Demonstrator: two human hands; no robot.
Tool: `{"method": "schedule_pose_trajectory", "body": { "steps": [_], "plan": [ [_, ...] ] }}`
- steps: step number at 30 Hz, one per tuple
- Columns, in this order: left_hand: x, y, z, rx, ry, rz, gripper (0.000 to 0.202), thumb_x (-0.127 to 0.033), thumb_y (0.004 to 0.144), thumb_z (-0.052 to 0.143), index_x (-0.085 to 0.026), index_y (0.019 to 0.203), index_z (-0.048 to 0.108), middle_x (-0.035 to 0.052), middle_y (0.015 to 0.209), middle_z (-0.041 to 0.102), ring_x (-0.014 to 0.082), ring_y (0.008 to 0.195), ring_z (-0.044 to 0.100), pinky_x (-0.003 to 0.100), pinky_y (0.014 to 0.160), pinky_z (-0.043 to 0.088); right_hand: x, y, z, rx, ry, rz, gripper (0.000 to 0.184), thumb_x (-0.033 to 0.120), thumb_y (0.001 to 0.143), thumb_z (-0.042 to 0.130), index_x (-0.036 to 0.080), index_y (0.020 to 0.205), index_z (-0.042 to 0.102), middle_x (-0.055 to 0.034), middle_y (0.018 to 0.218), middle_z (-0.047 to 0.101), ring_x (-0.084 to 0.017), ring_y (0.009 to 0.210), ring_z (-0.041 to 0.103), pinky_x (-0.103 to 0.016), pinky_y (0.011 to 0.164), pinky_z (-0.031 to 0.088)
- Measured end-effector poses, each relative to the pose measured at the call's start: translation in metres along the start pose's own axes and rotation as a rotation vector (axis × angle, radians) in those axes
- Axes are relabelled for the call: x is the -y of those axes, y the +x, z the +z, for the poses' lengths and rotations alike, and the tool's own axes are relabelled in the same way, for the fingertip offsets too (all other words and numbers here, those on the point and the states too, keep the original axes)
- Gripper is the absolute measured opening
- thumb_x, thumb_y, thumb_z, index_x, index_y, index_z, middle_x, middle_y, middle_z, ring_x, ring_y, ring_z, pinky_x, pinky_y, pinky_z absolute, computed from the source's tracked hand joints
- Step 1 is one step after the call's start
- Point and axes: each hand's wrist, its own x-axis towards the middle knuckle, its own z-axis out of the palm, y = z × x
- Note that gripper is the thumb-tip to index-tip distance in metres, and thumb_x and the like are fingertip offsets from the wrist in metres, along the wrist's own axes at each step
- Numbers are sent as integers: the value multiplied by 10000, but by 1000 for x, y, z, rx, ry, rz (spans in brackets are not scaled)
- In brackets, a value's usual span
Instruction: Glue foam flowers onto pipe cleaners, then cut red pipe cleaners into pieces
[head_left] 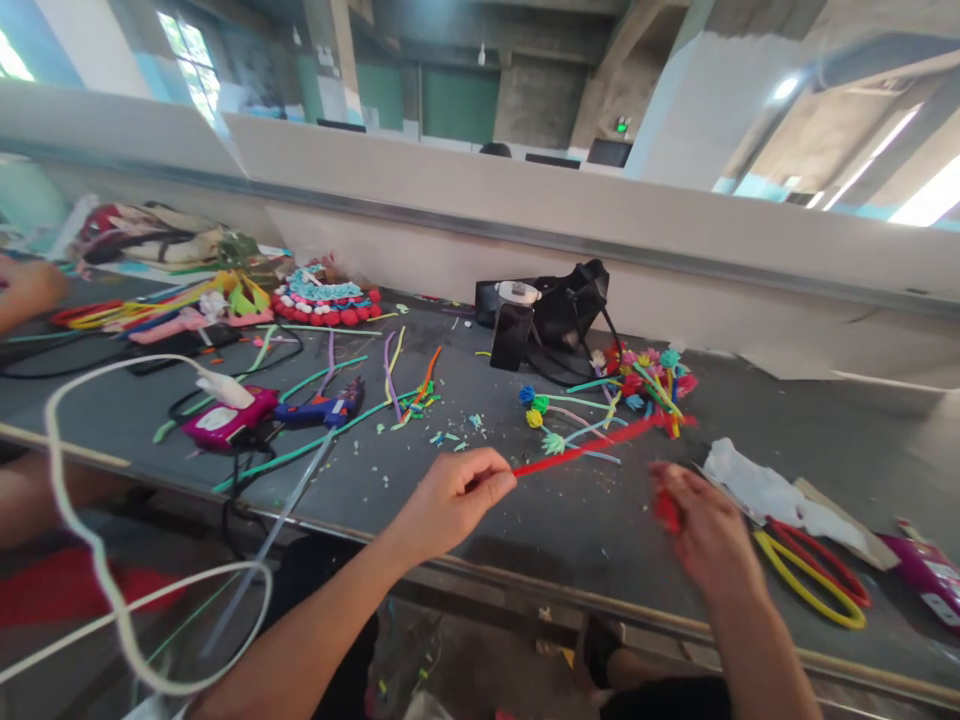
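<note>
My left hand is closed in a pinch on one end of a red pipe cleaner. The pipe cleaner stretches right and away over the table, its far end blurred near a bunch of pipe-cleaner flowers. My right hand, smeared by motion, is closed around something red that I cannot make out. It is apart from the pipe cleaner. Between the hands and the back of the table lie several small pompom-headed stems in blue, green and yellow.
A blue glue gun and a magenta box with a white plug lie left. Red and yellow loops and a white crumpled wrapper are right. A phone leans by a black bag. Another person's hand shows far left.
</note>
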Motion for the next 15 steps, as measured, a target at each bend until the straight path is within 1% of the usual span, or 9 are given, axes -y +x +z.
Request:
{"method": "schedule_pose_trajectory", "body": {
  "steps": [2,3,4,6,8,9,11,13,15],
  "plan": [
    [5,4,11,-25,-43,-15,298,-395,924,508,-148,828,643,-48,635,463,83,591,390,204,543,284,-14,-14,28,164,-98,84,432,494,618,821,126,830,742,-27,597,625,-102,413,496,-222,355,372],
    [6,5,16,-31,-59,-19,297,-392,926,504,-147,829,643,-46,640,467,85,599,396,204,550,289,-20,-20,40,221,-139,104,433,489,626,815,130,859,749,-41,628,654,-111,426,517,-224,363,380],
    [8,5,22,-28,-69,-21,294,-388,925,504,-147,828,642,-46,643,470,85,603,398,204,554,291,-25,-26,50,262,-178,111,430,488,643,801,137,885,754,-40,642,666,-103,416,508,-217,364,367],
    [9,4,30,-13,-67,-25,285,-378,925,504,-149,823,641,-46,643,472,85,599,397,205,552,285,-30,-32,63,324,-240,123,412,475,674,775,146,923,761,-19,611,657,-72,362,441,-207,354,320],
    [10,2,35,0,-49,-29,275,-362,926,504,-152,818,645,-50,631,466,81,586,389,205,545,275,-31,-35,69,382,-303,121,407,453,699,749,159,982,759,-7,604,649,-74,368,433,-208,361,310],
    [11,1,36,8,-41,-33,273,-355,928,503,-154,817,650,-54,619,456,78,576,383,206,540,269,-30,-35,69,413,-348,102,410,441,716,731,170,1023,751,-10,630,657,-90,404,468,-212,376,328],
    [12,0,36,20,-34,-34,266,-342,930,501,-157,822,658,-58,607,444,74,567,378,205,534,262,-27,-34,68,451,-450,10,421,416,755,690,199,1114,720,-32,764,688,-133,546,567,-224,446,396],
    [14,0,34,8,-37,-30,262,-339,931,500,-158,823,656,-61,604,437,73,565,376,203,531,261,-20,-33,65,422,-531,-102,434,400,780,664,222,1174,688,-57,928,688,-164,693,617,-236,514,438],
    [15,1,33,-17,-39,-29,262,-343,930,502,-157,818,648,-60,608,440,73,570,377,200,533,265,-12,-36,62,365,-522,-138,453,406,776,677,226,1191,674,-67,982,665,-166,725,614,-234,517,434]
  ]
}}
